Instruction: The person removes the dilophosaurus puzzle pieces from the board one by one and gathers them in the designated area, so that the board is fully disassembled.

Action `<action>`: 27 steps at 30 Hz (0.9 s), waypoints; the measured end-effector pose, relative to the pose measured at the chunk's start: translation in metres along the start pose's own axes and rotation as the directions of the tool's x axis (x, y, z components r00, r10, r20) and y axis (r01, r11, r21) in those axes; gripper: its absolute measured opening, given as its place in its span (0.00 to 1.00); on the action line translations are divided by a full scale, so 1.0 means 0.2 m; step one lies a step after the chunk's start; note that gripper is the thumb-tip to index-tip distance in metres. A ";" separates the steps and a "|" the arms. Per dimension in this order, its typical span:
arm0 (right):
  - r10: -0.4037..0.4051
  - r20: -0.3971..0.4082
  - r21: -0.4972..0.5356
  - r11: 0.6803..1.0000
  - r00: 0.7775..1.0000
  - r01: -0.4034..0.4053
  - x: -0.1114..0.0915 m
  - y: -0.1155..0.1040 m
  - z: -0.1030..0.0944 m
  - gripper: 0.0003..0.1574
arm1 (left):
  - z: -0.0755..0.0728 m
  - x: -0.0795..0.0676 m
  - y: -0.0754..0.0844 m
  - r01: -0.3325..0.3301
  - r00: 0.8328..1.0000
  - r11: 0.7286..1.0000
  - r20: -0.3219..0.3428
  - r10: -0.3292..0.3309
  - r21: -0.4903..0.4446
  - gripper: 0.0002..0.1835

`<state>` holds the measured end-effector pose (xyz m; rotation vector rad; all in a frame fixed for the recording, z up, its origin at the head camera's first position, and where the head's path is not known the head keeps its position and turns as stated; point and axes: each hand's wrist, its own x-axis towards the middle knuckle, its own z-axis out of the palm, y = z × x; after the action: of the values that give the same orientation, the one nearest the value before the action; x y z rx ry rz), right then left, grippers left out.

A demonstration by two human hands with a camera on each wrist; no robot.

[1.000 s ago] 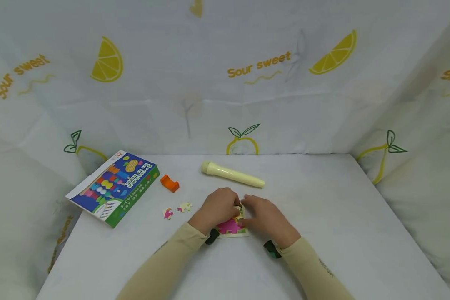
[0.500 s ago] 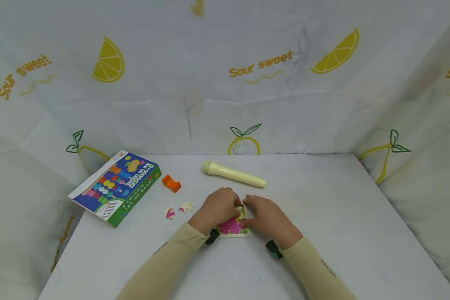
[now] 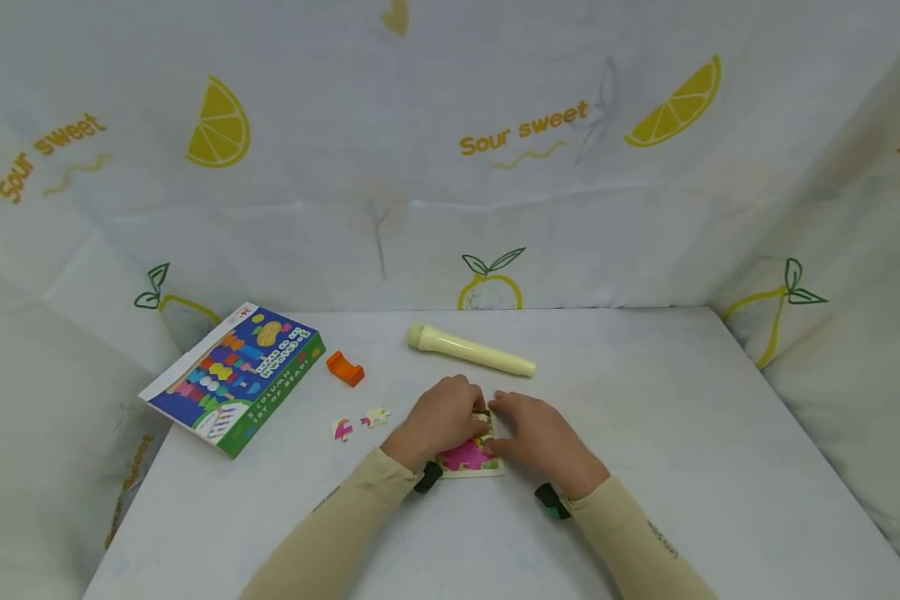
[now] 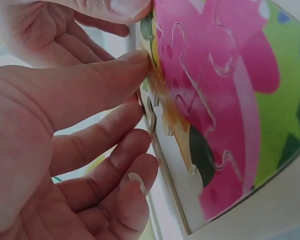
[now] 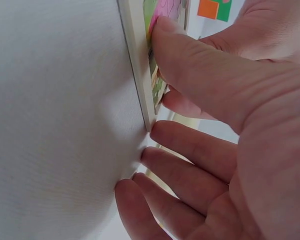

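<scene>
A jigsaw puzzle (image 3: 468,457) with a pink picture in a pale frame lies on the table between both hands. In the left wrist view, the bare backing of the puzzle (image 4: 225,120) shows along its far edge. My left hand (image 3: 441,421) reaches over that edge and pinches a small puzzle piece (image 4: 150,114) between thumb and index finger; its fingertips hide most of the piece. My right hand (image 3: 536,435) holds the puzzle at its far right corner. Its thumb (image 5: 177,50) presses on the picture, and its index fingertip touches the frame (image 5: 140,70); the other fingers spread beyond the corner.
Two loose puzzle pieces (image 3: 375,417) lie left of the left hand. Behind them are an orange curved block (image 3: 345,369) and a blue and green toy box (image 3: 236,375). A pale yellow toy microphone (image 3: 472,350) lies beyond the hands. White printed cloth (image 3: 607,225) encloses the table's back and sides.
The whole head view shifts slightly, with the scene drifting a little to the right. Both hands keep almost the same position at the puzzle's far edge.
</scene>
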<state>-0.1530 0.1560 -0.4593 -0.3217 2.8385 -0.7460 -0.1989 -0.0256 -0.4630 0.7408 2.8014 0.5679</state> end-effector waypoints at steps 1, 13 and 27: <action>-0.001 0.000 0.004 1.000 1.000 0.001 0.00 0.00 0.00 0.42 | 0.00 0.00 0.00 0.001 1.000 1.000 0.000 -0.001 -0.006 0.11; -0.003 -0.003 -0.002 1.000 1.000 0.003 0.00 0.01 0.01 0.42 | -0.02 0.00 -0.01 0.028 0.999 0.992 -0.016 -0.030 -0.125 0.08; 0.020 0.007 -0.002 1.000 1.000 -0.020 0.01 0.01 0.00 0.44 | -0.02 0.01 -0.03 0.028 0.999 0.968 -0.021 -0.034 -0.248 0.06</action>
<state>-0.1545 0.1566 -0.4609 -0.2946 2.8316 -0.7368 -0.2044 -0.0319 -0.4614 0.6415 2.6891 0.9065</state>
